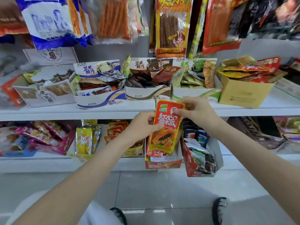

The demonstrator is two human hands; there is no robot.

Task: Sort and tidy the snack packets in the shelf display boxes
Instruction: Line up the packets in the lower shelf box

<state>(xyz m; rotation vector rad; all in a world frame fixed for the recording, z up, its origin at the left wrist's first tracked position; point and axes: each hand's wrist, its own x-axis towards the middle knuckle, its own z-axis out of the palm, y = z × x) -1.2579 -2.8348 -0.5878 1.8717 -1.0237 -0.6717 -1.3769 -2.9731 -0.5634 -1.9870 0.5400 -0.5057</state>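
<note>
Two bare forearms reach forward over a pale tiled floor (146, 189), and between them both hands hold one red and orange papaya packet (166, 127) upright in front of the shelves. On the left, the left hand (142, 125) grips the packet's left edge, its thumb lying across the front. On the right, the right hand (193, 109) pinches the packet's top right corner between thumb and fingers. Just behind and below the packet, on the lower shelf (65, 161), stands a red display box (163, 164) with similar packets in it; a tilted red box (200, 159) of mixed packets sits just to its right. Farther off, on the upper shelf (81, 111), a row of display boxes runs left to right: a blue-trimmed box (100, 101), a brown-trimmed box (146, 93), a green-trimmed box (196, 94) and a plain cardboard box (243, 93), all holding jumbled snack packets. Long hanging snack bags (170, 26) fill the far top of the view, partly blurred.
</note>
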